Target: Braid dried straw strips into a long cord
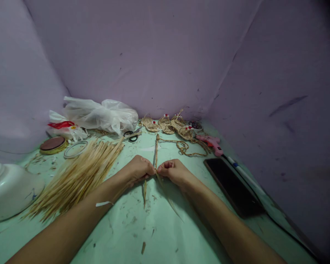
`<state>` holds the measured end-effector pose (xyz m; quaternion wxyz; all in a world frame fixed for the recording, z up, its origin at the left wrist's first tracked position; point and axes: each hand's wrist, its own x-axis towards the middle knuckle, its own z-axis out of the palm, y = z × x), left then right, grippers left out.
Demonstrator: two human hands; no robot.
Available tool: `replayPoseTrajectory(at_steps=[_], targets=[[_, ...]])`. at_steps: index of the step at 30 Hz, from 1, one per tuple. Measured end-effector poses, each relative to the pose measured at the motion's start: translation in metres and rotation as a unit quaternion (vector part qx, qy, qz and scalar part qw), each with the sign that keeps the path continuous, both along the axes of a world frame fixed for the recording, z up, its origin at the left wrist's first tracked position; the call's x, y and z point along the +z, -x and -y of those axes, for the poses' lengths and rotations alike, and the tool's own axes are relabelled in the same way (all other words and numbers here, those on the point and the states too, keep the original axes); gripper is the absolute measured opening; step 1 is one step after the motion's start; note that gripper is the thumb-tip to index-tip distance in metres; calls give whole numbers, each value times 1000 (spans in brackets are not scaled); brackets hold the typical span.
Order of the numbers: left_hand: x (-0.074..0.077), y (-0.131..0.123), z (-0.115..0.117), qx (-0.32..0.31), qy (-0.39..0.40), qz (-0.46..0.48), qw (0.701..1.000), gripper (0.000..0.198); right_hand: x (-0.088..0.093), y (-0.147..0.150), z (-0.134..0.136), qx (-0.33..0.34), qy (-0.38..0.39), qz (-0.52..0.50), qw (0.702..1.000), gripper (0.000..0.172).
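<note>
My left hand (142,167) and my right hand (173,170) meet thumb to thumb near the middle of the green surface. Both are closed, pinching the near end of a thin braid of dried fibre (156,150). The braid runs straight away from me, then bends into a loose braided cord (183,147) lying to the right. Loose strands (169,200) hang toward me from under my fingers, and a short pointed strand end (145,194) shows below my left hand. A large bundle of pale dried strips (82,179) lies left of my left forearm.
White plastic bags (101,113), black-handled scissors (132,136) and woven pieces with red beads (167,124) line the back. On the right are a pink glue gun (213,143), a dark phone (233,187) and a cable. A white pot (16,190) and a round tin (53,144) stand left.
</note>
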<state>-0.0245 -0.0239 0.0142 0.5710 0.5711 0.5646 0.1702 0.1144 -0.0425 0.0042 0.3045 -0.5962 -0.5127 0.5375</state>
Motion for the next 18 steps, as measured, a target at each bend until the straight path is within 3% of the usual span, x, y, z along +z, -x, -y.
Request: replayPoseTrajectory(at_steps=[4,10,18], targets=[[-6,-5,0,3,-74,-60,995,4,5,3,0,-1,33,75,997,16],[-8,-4,3,-14,-50,-30,998,10,23,2,7,18,108,-46,993,11],[7,-2,4,37,-37,41,998,6,7,0,0,-40,24,-65,997,2]])
